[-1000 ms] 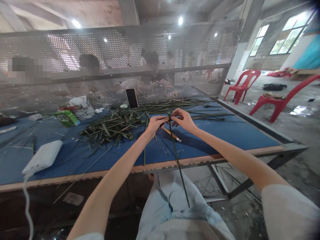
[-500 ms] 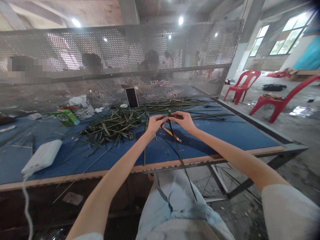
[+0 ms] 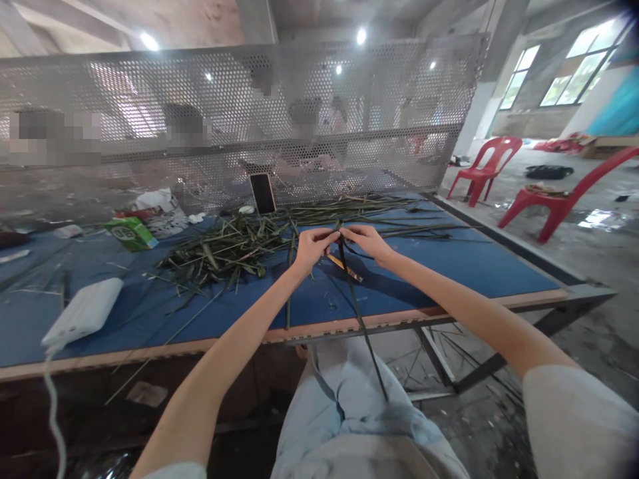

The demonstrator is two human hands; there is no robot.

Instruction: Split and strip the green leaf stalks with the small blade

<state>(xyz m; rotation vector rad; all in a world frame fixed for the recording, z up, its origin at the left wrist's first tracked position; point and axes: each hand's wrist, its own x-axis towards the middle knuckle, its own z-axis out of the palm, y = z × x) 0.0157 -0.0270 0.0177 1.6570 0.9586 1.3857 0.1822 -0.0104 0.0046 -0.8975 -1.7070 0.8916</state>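
My left hand (image 3: 317, 247) and my right hand (image 3: 367, 241) meet above the blue table, both closed in a pinch at the upper end of a long dark green leaf strip (image 3: 360, 313). The strip hangs down over the table's front edge towards my lap. A short loose piece of it shows under my right fingers. What the fingertips pinch is small and partly hidden. Below the hands lies a yellow utility knife (image 3: 345, 268). To the left is a heap of green leaf strips (image 3: 224, 253), and longer strips (image 3: 329, 213) lie behind my hands.
A phone (image 3: 262, 193) leans upright near the perforated metal screen (image 3: 369, 133), with people behind it. On the left are a green box (image 3: 130, 233) and a white power bank (image 3: 84, 311) with a cable. Red chairs (image 3: 486, 169) stand beyond the table's right edge.
My fingers have shifted slightly at the top of the strip, and a short loose end now shows beneath my right hand. The strip's lower end has swung a little left.
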